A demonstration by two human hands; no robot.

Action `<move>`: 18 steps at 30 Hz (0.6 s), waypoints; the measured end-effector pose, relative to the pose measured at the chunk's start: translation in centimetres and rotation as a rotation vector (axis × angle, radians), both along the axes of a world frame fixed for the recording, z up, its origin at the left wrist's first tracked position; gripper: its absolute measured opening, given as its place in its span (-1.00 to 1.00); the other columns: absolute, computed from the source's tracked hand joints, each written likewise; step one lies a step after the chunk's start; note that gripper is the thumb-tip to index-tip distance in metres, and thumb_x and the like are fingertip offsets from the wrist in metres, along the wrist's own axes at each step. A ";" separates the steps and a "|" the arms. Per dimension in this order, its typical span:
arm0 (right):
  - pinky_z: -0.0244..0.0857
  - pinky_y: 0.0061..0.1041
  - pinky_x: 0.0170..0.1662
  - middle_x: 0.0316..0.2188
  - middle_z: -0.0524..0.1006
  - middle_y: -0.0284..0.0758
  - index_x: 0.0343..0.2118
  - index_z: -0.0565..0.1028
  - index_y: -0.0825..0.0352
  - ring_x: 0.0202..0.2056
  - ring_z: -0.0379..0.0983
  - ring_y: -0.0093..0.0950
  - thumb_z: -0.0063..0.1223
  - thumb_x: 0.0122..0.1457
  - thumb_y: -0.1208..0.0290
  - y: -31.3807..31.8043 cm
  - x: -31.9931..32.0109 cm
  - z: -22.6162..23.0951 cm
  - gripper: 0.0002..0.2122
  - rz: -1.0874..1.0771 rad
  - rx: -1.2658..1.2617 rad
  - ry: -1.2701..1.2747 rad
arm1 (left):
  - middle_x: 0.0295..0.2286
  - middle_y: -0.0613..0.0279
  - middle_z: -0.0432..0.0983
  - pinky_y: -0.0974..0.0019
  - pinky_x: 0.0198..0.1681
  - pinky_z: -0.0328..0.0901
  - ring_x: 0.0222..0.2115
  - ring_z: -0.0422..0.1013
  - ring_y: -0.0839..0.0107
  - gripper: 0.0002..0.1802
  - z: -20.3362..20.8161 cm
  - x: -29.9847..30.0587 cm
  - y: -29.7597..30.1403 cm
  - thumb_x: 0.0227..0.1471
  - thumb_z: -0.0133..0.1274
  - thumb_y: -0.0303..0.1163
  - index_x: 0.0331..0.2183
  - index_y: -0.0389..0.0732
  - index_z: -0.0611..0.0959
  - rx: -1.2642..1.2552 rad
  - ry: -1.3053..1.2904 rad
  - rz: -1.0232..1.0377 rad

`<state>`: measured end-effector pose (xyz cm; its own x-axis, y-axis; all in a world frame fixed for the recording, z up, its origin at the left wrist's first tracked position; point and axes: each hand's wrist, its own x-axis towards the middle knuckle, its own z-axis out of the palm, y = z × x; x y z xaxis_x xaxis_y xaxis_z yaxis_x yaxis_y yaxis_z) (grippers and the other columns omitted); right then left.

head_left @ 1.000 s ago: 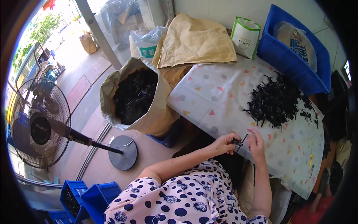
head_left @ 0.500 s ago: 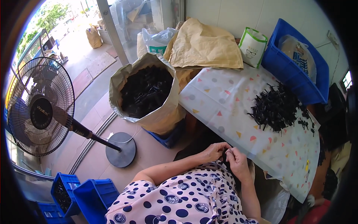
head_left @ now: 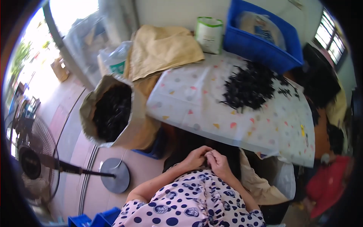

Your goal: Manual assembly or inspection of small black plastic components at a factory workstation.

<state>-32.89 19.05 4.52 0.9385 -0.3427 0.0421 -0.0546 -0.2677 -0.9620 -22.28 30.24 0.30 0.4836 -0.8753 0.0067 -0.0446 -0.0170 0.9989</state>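
Note:
My left hand [head_left: 196,158] and my right hand [head_left: 220,165] meet over my lap, just short of the table's near edge. Both have curled fingers pressed together at the tips. Whatever they may pinch is too small or too hidden to make out. Beyond them, a heap of small black parts [head_left: 247,86], thin and stick-like, lies on the patterned white tablecloth [head_left: 181,102]. A few loose ones are scattered to its right. Left of the table, a big paper sack [head_left: 141,126] with its top open is filled with similar-looking black pieces [head_left: 113,113].
A blue crate [head_left: 261,45] holding a plastic bag stands tilted at the table's back, beside a white-and-green bag [head_left: 209,36] and folded brown sacks [head_left: 162,49]. A standing fan [head_left: 30,162] is at left. At right, a person in red [head_left: 329,185] is partly visible.
The view has swung to the right, so the table and sack sit further left and the fan is partly cut off. My hands stay together, and the red-clothed person shows more.

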 end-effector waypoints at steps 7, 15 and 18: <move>0.18 -0.70 -0.51 -0.58 0.36 -0.46 -0.24 0.31 0.38 -0.57 0.26 -0.72 -0.01 0.17 0.49 -1.4 0.3 -1.4 -0.84 -0.130 0.367 -0.059 | -0.34 0.26 0.45 0.53 -0.26 0.25 -0.32 0.36 0.54 -0.53 0.8 0.5 -0.4 -0.11 -0.26 -0.76 -0.09 -0.30 0.40 0.007 0.005 0.005; 0.08 -0.77 -0.56 -0.56 0.37 -0.52 -0.23 0.40 0.33 -0.59 0.23 -0.76 0.03 0.15 0.42 -2.5 -0.4 -2.0 -0.84 -0.044 0.592 0.099 | -0.35 0.23 0.46 0.49 -0.16 0.24 -0.31 0.36 0.52 -0.53 1.8 -0.7 -0.6 -0.15 -0.34 -0.81 -0.17 -0.33 0.46 0.035 -0.113 0.061; 0.10 -0.76 -0.53 -0.56 0.37 -0.52 -0.28 0.44 0.34 -0.56 0.24 -0.76 0.05 0.14 0.40 -2.1 -0.6 -1.6 -0.85 -0.045 0.554 0.093 | -0.35 0.22 0.46 0.48 -0.14 0.25 -0.30 0.38 0.52 -0.52 1.9 -1.0 0.1 -0.15 -0.35 -0.81 -0.17 -0.33 0.47 0.043 -0.112 0.042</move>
